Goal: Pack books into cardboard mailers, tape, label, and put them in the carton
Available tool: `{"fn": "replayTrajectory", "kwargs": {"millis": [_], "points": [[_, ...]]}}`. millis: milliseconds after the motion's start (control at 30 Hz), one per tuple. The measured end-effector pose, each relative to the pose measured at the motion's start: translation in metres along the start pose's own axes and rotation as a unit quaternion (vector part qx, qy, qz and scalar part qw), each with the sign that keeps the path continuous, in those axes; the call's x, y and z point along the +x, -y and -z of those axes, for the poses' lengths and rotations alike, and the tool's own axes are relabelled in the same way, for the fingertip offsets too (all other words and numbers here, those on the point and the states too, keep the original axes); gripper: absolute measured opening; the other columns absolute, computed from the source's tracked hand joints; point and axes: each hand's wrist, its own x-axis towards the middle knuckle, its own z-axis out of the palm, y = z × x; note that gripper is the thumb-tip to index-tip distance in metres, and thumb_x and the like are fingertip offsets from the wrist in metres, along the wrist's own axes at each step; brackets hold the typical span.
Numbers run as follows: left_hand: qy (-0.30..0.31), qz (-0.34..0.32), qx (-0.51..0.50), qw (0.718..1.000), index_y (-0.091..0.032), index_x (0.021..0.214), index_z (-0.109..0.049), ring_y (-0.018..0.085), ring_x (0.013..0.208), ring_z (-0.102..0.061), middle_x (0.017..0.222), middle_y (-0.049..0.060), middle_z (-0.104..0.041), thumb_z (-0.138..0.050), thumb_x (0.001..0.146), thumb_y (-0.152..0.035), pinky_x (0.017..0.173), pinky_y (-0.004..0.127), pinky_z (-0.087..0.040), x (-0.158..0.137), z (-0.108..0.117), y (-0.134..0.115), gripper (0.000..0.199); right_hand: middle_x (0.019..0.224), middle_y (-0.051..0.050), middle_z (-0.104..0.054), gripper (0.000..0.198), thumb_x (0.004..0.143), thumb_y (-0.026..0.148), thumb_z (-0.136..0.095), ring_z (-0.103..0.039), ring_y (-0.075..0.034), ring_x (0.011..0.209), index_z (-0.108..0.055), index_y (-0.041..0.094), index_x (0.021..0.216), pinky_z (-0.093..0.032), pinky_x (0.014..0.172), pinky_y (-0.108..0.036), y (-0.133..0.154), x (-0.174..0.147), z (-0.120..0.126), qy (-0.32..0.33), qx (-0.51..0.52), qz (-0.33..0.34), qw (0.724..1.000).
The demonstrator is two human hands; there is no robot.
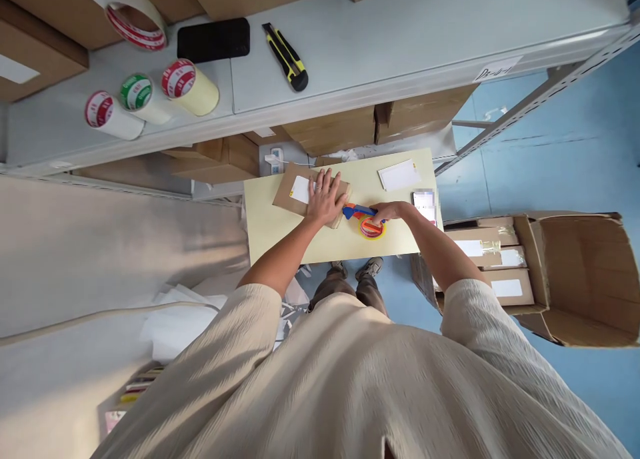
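**A hand pressed on a small parcel, tape tool beside it**

The biggest thing is the grey shelf (400, 39) across the top. On it, at 12 o'clock from the hands, lies a yellow and black knife (287, 57). At 11 o'clock sit a black phone (214, 39) and some tape rolls (150, 96).

At 3 o'clock from the hands stands a big open box (585, 279) on the blue floor, with flat packets inside.

In the middle is a pale yellow table (280, 236). Brown boxes (340, 129) stand right behind it, under the shelf.

A small brown parcel (290, 191) with a white label lies on the table. The left hand (326, 196) lies flat on it with its fingers spread out, pressing down and not closed around anything.

The right hand (387, 210) is at 3 o'clock from the parcel, closed around the blue handle of a tape tool (367, 220). The tool's tip touches the parcel's edge. Its red and yellow roll rests on the table.

A white card (399, 175) lies at 1 o'clock from the right hand. Nothing lies between the two hands but the tool.
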Motion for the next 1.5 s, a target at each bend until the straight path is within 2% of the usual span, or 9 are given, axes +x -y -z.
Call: {"fn": "replayTrajectory", "kwargs": {"millis": [200,367,533,633,733,833,1100,1300,1500], "points": [[0.014,0.006,-0.003,1.000,-0.021,0.189,-0.032,0.036,0.187,-0.001,0.199,0.011,-0.019,-0.048,0.115,-0.055,0.149,0.066,0.004,-0.002,0.005,-0.004,0.083,0.076,0.000,-0.063,0.057,0.044,0.001,-0.091,-0.067,-0.026,0.083,-0.074,0.024,0.094,-0.053,0.079,-0.040,-0.006,0.009,0.016,-0.076,0.157,-0.006,0.985],[0.018,0.007,-0.003,1.000,-0.022,0.189,-0.031,0.037,0.187,0.000,0.199,0.010,-0.018,-0.048,0.115,-0.054,0.149,0.067,0.003,-0.003,0.006,-0.005,0.083,0.075,0.002,-0.065,0.056,0.043,0.011,-0.096,-0.065,-0.024,0.079,-0.076,0.027,0.093,-0.054,0.076,-0.039,-0.007,0.017,0.025,-0.056,0.104,0.022,0.993],[0.013,0.003,0.002,1.000,-0.022,0.188,-0.034,0.036,0.186,-0.005,0.199,0.011,-0.020,-0.047,0.115,-0.054,0.149,0.066,0.003,-0.001,0.005,-0.003,0.081,0.072,0.000,-0.063,0.044,0.043,0.013,-0.096,-0.066,-0.026,0.078,-0.069,0.025,0.076,-0.050,0.072,-0.038,0.008,0.024,-0.014,-0.069,0.018,0.002,0.997],[0.006,0.005,-0.004,1.000,-0.023,0.188,-0.035,0.036,0.186,-0.005,0.198,0.010,-0.022,-0.048,0.115,-0.056,0.149,0.066,0.002,0.000,0.003,-0.001,0.081,0.072,0.002,-0.065,0.046,0.040,0.009,-0.093,-0.065,-0.024,0.075,-0.069,0.025,0.076,-0.048,0.069,-0.036,0.010,0.019,-0.032,-0.031,-0.010,0.011,0.999],[0.001,0.004,-0.021,1.000,-0.023,0.189,-0.033,0.037,0.187,-0.003,0.199,0.009,-0.021,-0.048,0.114,-0.057,0.150,0.066,0.001,-0.001,0.002,-0.002,0.083,0.073,0.001,-0.066,0.050,0.039,0.008,-0.093,-0.065,-0.024,0.077,-0.070,0.025,0.080,-0.046,0.069,-0.034,0.000,0.001,-0.028,-0.030,-0.019,0.014,0.999],[-0.002,0.011,-0.036,0.999,-0.023,0.190,-0.031,0.037,0.187,-0.002,0.199,0.009,-0.018,-0.048,0.114,-0.057,0.150,0.067,0.001,-0.002,0.002,-0.005,0.085,0.075,-0.001,-0.068,0.051,0.042,0.013,-0.097,-0.065,-0.026,0.078,-0.070,0.026,0.083,-0.046,0.069,-0.035,-0.013,-0.026,-0.015,-0.090,0.003,0.008,0.996],[-0.067,0.157,-0.108,0.979,-0.025,0.190,-0.027,0.039,0.186,-0.004,0.199,0.012,-0.019,-0.049,0.111,-0.046,0.146,0.079,0.000,0.013,-0.016,-0.008,0.085,0.087,-0.001,-0.073,0.063,0.057,0.048,-0.109,-0.064,-0.022,0.083,-0.069,0.024,0.100,-0.048,0.070,-0.032,-0.025,-0.093,-0.032,-0.244,0.127,0.031,0.961],[-0.068,0.140,-0.196,0.968,-0.023,0.178,-0.048,0.035,0.184,-0.020,0.197,0.015,-0.024,-0.054,0.102,-0.021,0.149,0.067,-0.020,-0.008,-0.006,0.010,0.076,0.085,-0.004,-0.069,0.065,0.077,0.078,-0.093,-0.062,-0.025,0.088,-0.068,0.023,0.100,-0.049,0.074,-0.034,0.008,-0.143,-0.050,-0.335,0.184,0.050,0.923],[-0.096,0.064,-0.196,0.974,-0.021,0.171,-0.056,0.036,0.176,-0.039,0.189,0.018,-0.041,-0.054,0.101,-0.016,0.142,0.064,-0.039,-0.051,0.025,0.041,0.069,0.088,-0.002,-0.062,0.046,0.092,0.071,-0.066,-0.055,-0.023,0.086,-0.058,0.026,0.095,-0.049,0.078,-0.035,0.064,-0.176,-0.044,-0.429,0.148,0.082,0.887]]}}
